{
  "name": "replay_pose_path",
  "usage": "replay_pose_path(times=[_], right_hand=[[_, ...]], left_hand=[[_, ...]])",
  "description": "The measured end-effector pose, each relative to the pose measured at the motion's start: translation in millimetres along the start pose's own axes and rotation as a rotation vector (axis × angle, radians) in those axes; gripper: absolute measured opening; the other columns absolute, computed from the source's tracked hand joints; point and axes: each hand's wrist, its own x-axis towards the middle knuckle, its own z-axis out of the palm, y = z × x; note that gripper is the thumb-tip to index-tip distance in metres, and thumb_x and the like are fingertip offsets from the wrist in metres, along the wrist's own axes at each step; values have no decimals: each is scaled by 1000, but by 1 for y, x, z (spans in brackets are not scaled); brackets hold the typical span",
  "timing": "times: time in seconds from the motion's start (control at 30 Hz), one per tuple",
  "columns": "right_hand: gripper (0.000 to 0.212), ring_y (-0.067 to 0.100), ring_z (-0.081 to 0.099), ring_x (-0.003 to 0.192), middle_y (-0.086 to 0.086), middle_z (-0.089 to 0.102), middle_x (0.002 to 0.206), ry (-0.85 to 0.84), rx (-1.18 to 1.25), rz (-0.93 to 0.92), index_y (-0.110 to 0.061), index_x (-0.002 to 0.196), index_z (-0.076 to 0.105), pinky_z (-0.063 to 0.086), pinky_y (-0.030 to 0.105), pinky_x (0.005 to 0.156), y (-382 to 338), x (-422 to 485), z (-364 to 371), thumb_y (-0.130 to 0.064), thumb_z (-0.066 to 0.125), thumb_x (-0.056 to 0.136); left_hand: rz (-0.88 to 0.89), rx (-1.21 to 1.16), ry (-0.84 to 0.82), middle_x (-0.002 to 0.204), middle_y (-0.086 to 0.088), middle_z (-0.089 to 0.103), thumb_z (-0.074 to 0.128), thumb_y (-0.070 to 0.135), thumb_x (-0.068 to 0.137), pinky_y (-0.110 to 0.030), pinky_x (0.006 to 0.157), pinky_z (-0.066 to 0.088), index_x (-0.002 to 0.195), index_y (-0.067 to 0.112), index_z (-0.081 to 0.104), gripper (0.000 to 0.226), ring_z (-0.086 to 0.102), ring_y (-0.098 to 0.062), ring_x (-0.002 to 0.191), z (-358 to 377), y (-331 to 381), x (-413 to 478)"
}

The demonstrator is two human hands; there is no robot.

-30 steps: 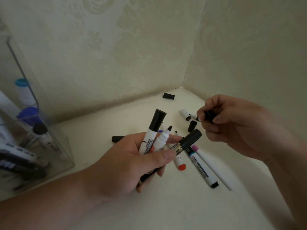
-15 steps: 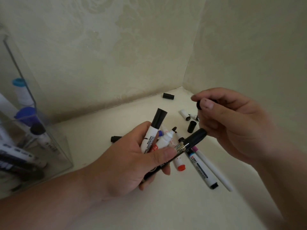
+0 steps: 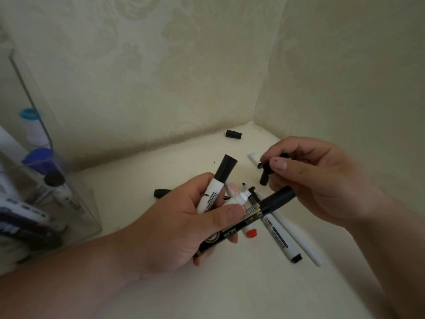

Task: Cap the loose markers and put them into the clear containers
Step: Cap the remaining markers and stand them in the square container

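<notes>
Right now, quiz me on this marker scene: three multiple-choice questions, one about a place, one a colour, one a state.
1. Where does the clear container stand?
A) at the left edge of view
B) against the right wall
C) in the far corner

2. What colour is the cap that the right hand pinches?
A) red
B) black
C) blue

3. The short white marker in the left hand is:
A) capped
B) uncapped
C) lying on the table

Answers: 1 A, its clear walls show at far left; 2 B, the pinched cap is black; 3 B, its dark tip stands bare.
</notes>
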Motion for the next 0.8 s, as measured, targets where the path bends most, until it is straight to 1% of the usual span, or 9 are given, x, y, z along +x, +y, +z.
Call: replay_pose_path(times=[0.07,0.13,0.23,0.37,0.43,0.5,0.57,0.63,0.8], right_hand=[[35,15,54,69,12,61,81,-108,47,40,-14,100,78,47,28,66,-3,-3,1,-36,83,73],[35,14,59,72,13,63,82,-152,11,45,-15,102,78,51,25,67,-5,-5,3,-37,81,75],[33,15,64,72,7,67,79,-151,-28,26,-16,99,76,54,23,66,-6,-6,4,-38,83,75],[28,16,66,71,8,69,80,-151,-36,-4,-8,95,74,54,22,65,-8,-7,3,-29,83,78],[24,17,67,73,8,70,82,-170,-56,-10,-6,95,74,54,23,67,-8,-8,5,-25,81,80],[21,18,67,75,10,70,83,-183,-124,-25,-8,96,75,53,24,70,-9,-8,7,-24,79,82],[20,19,65,75,13,69,82,-193,-213,-42,-10,98,76,52,23,72,-10,-9,9,-25,78,83],[20,22,66,76,12,69,83,-203,-259,-52,-10,99,76,53,25,75,-11,-10,11,-24,77,84],[17,29,71,82,12,73,87,-202,-311,-26,-10,100,77,55,29,79,-15,-12,12,-12,75,83]], left_hand=[[-1,-3,-1,76,-12,71,67,35,85,-26,40,40,73,38,59,14,49,-18,45,0,-1,0],[1,2,-2,75,-12,71,67,35,85,-25,40,41,73,38,59,14,49,-18,45,1,-2,-1],[4,23,9,73,-11,71,67,37,83,-25,41,41,70,41,57,17,48,-20,45,2,-2,-1],[13,65,6,73,-9,71,67,40,83,-28,40,40,72,43,56,15,47,-21,45,3,-1,-1],[14,68,8,73,-9,72,67,39,84,-29,40,40,74,41,57,14,46,-21,45,3,-1,-1],[14,63,-2,72,-6,72,66,37,85,-28,40,39,78,38,57,11,45,-21,45,3,-1,-1],[14,59,-8,71,-4,72,65,36,86,-26,40,39,87,31,58,9,45,-20,44,3,-2,-1],[13,69,-2,72,-6,71,65,36,86,-26,40,39,93,26,59,14,45,-22,46,3,-4,-1],[-2,73,15,72,-7,71,67,40,83,-28,40,39,102,22,62,26,45,-23,47,4,-6,-2]])
